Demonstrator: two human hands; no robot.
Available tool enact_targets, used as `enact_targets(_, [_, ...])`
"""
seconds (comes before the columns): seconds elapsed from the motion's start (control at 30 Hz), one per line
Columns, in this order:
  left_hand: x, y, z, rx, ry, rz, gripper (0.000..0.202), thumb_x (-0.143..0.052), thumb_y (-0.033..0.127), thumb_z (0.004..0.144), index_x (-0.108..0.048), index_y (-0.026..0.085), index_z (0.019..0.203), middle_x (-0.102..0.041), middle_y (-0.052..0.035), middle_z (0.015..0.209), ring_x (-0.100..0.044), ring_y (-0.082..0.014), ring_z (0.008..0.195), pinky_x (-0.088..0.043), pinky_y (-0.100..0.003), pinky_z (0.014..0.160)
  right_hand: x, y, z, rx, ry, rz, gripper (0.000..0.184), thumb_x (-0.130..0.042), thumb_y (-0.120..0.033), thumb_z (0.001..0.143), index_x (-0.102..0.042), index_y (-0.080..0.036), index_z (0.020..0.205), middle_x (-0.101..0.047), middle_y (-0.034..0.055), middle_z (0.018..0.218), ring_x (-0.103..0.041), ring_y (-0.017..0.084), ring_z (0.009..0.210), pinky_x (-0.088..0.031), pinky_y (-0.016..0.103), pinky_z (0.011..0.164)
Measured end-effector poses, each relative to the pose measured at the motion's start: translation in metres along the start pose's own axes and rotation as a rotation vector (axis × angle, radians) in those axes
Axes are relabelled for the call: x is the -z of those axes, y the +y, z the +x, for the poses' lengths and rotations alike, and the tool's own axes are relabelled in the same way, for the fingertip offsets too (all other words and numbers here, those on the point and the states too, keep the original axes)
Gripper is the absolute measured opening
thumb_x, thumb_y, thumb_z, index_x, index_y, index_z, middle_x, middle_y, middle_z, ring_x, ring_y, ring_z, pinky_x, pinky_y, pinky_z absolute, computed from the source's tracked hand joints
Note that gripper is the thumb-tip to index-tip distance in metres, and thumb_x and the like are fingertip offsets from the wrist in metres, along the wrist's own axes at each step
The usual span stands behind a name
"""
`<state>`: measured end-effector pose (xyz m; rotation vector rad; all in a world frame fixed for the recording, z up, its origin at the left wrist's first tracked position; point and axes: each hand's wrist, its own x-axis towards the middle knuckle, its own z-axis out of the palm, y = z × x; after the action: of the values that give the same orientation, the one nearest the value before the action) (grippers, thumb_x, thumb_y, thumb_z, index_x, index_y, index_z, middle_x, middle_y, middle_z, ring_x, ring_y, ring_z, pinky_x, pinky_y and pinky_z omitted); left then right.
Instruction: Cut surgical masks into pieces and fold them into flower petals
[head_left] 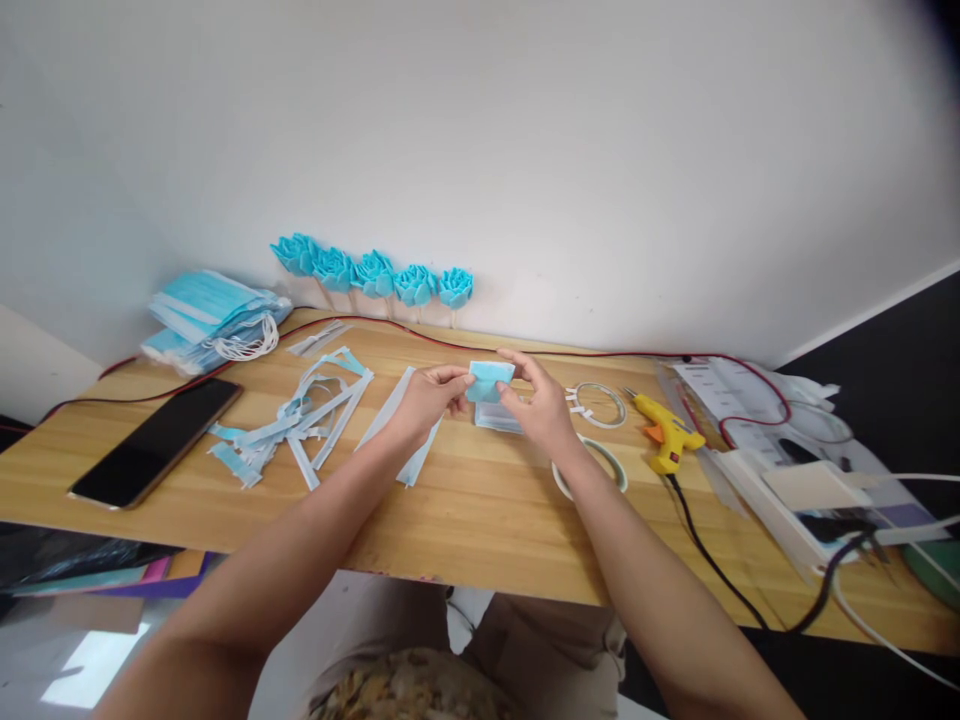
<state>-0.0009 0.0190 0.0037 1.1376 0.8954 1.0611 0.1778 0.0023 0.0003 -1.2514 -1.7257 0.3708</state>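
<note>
Between both hands I hold a small folded piece of blue face mask fabric above the wooden table. My left hand pinches its left edge between thumb and fingers. On the right side, my right hand grips it, thumb on the front and fingers behind. Just below the piece lies a stack of pale mask pieces, partly covered by my right hand. White-blue cut strips lie under and beside my left forearm. A roll of tape sits partly behind my right forearm.
Blue fabric flowers on sticks lean against the wall. Face masks are piled at the back left, near a phone and tangled mask scraps. At right are another tape roll, a yellow glue gun and a power strip with cables.
</note>
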Motion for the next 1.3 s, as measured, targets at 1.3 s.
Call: enact_targets(1.3, [-0.007, -0.009, -0.001, 0.062, -0.096, -0.212, 0.031, -0.078, 0.038, 0.071, -0.061, 0.013, 0.075, -0.070, -0.0050, 0.067, -0.067, -0.0143, 0.062, -0.052, -0.029, 0.068, -0.008, -0.001, -0.006, -0.172, 0.086, 0.170, 0.030, -0.060, -0.045, 0.084, -0.058, -0.019, 0.070, -0.048, -0.0044, 0.059, -0.041, 0.011, 0.056, -0.035, 0.024, 0.053])
